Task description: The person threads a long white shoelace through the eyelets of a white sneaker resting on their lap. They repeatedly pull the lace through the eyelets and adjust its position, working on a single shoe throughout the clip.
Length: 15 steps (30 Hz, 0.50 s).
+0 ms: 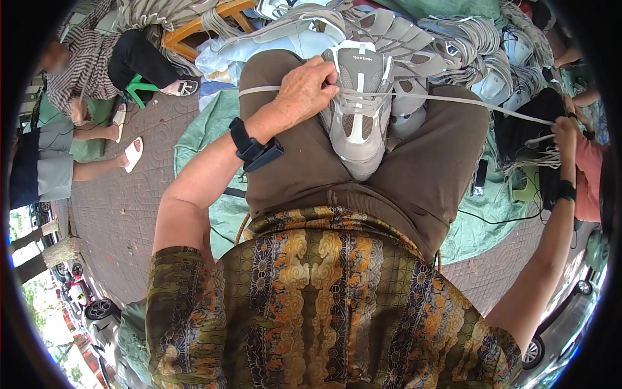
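Our left grip (310, 84) is clenched at the shoe (357, 123), contents hidden; right of the shoe, our right grip (565, 135) grasps a taut lace (457, 99).

Soft daylight is bright, glare whitens the lower left, and fisheye edges bend toward black.

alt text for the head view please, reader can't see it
A grey shoe sits between a seated person's thighs; the right hand holds its pale lace taut out to the right, the left hand is at the shoe's left edge. Shoe uppers are heaped beyond.
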Tool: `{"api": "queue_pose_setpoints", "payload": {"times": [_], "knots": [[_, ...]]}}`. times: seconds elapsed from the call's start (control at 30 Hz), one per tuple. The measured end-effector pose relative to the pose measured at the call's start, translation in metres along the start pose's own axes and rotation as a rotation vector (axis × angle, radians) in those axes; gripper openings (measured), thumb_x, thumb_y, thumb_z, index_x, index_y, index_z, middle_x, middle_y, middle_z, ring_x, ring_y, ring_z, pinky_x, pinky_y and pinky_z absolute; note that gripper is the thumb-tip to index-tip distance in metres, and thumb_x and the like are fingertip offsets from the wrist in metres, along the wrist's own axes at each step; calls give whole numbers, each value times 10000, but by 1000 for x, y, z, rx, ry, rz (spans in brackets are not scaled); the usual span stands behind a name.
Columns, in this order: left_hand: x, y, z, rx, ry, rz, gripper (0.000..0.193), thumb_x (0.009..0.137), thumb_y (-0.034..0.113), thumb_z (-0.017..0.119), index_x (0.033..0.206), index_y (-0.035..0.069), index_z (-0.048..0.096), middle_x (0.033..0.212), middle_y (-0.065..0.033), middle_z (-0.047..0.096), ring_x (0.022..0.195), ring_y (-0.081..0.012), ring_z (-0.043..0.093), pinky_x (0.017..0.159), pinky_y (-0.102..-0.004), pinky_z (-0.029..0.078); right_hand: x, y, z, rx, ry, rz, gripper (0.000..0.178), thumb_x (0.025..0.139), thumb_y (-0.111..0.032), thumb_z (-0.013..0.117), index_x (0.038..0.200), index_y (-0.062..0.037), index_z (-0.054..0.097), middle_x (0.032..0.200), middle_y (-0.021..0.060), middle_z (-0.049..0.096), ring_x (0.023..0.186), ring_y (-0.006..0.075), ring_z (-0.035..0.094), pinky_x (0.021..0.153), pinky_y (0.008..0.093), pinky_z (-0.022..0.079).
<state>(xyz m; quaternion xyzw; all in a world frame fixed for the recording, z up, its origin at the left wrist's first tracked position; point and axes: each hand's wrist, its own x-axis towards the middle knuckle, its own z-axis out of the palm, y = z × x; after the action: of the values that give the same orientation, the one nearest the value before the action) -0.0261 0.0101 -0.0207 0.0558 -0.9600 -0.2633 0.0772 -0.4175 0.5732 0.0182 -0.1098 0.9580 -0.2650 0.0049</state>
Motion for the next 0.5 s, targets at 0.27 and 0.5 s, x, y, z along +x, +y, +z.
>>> {"api": "queue_pose_setpoints", "payload": {"times": [0.27,0.5], "knots": [[-9,-9,-23,133,-176,21,148,805,148,620,888,37,569,775,-117,629,801,-321,608,729,-438,473,-139,-249,106,310,-277,-363,155,873,-149,604,998,-61,631,786,-30,589,612,33,481,514,193,373],[-3,-8,-22,222,-94,219,170,799,144,621,916,33,565,768,-138,640,807,-323,630,732,-441,480,-208,-326,200,-34,-235,-926,344,763,-19,626,1100,-51,560,1063,167,606,862,372,607,742,417,502]]}}
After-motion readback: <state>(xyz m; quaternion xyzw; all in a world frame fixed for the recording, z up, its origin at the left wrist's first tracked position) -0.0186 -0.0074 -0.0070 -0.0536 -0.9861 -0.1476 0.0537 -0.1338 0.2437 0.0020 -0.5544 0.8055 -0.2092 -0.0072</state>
